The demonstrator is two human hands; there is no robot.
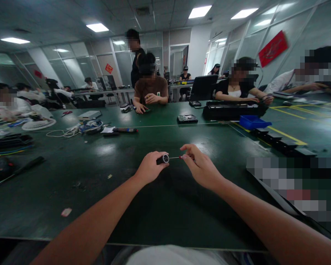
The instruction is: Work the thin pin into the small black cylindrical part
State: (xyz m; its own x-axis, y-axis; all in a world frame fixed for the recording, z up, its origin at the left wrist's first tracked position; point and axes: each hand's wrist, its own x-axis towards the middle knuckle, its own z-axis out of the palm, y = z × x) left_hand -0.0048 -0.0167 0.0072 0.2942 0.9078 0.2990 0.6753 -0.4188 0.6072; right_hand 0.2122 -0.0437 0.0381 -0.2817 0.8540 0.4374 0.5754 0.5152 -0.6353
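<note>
At centre, my left hand pinches a silver-rimmed black cylinder; my right hand pinches a red-handled screwdriver. I judge the cylinder light, stiff, slightly slick: grip its barrel.

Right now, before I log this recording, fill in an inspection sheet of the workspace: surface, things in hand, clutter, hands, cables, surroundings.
Surface: green tabletop, glossy, with pale scrap near the front edge.
Things in hand: dark cylinder, bright-rimmed; red-handled tool, thin shaft pointing at it, contact unclear.
Clutter: blue tray to the right, round white grille to the left.
Hands: left hand grips the cylinder; right hand holds the tool.
Cables: tangled bundle at left.
Surroundings: several people seated, one standing.
</note>
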